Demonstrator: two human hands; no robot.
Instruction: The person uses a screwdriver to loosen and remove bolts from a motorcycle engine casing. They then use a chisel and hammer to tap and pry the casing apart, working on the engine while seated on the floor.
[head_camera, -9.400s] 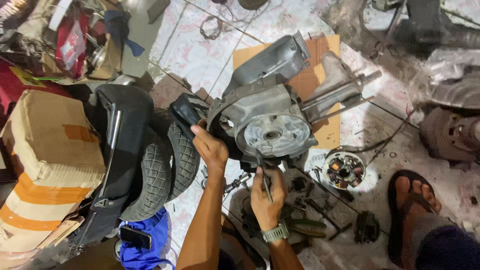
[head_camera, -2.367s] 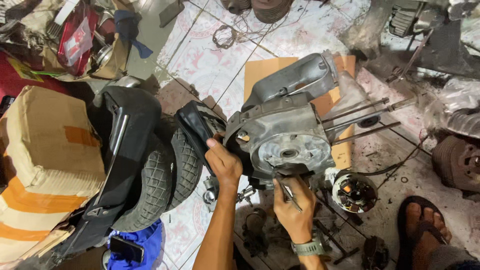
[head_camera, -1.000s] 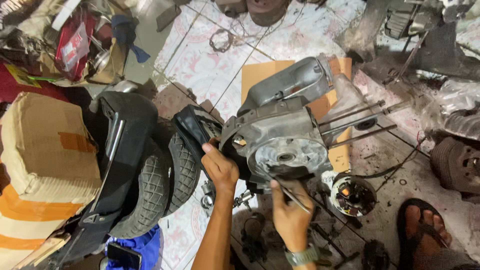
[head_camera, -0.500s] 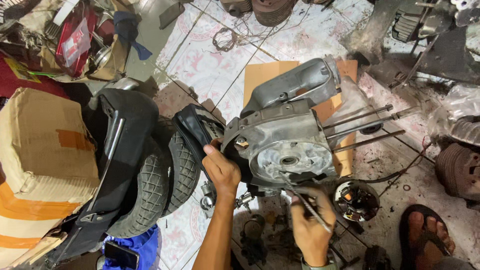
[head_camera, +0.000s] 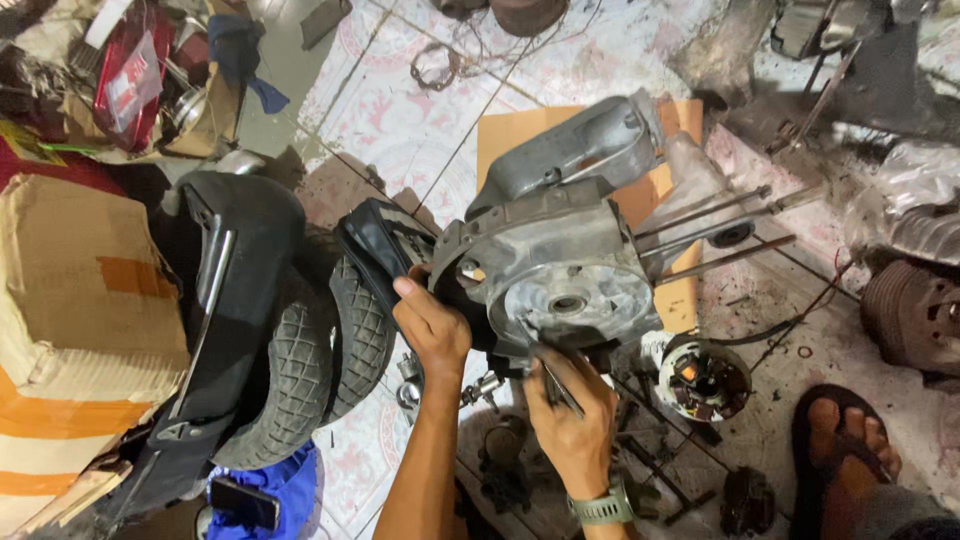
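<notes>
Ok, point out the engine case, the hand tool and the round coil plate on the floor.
engine case (head_camera: 575, 300): head view, on its round grey face.
hand tool (head_camera: 556, 382): head view, on the shaft above the right hand.
coil plate (head_camera: 703, 379): head view, on its centre.

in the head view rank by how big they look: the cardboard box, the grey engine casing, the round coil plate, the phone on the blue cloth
1. cardboard box, though partly cut off by the frame edge
2. grey engine casing
3. round coil plate
4. phone, smallest

The box lies near the camera's edge, so its lead over the casing is unsure.
</notes>
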